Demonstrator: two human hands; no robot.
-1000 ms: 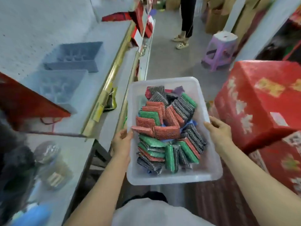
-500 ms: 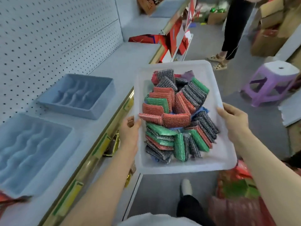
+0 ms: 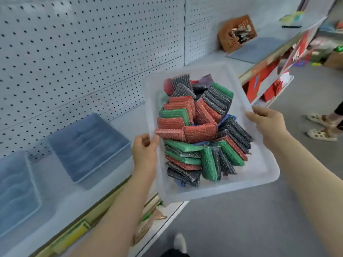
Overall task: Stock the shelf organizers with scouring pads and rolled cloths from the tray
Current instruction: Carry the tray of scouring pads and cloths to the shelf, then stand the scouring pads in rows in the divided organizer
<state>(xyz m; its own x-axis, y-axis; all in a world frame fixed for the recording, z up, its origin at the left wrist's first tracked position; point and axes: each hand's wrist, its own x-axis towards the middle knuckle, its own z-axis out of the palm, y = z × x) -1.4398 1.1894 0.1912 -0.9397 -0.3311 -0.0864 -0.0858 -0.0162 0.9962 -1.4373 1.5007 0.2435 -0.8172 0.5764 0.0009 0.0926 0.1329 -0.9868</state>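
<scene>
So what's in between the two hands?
In the head view, the clear plastic tray heaped with red, green and grey scouring pads lies between the left hand and right hand.

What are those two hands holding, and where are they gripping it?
Both hold the white tray of scouring pads: the left hand grips its left long rim, the right hand its right long rim.
</scene>
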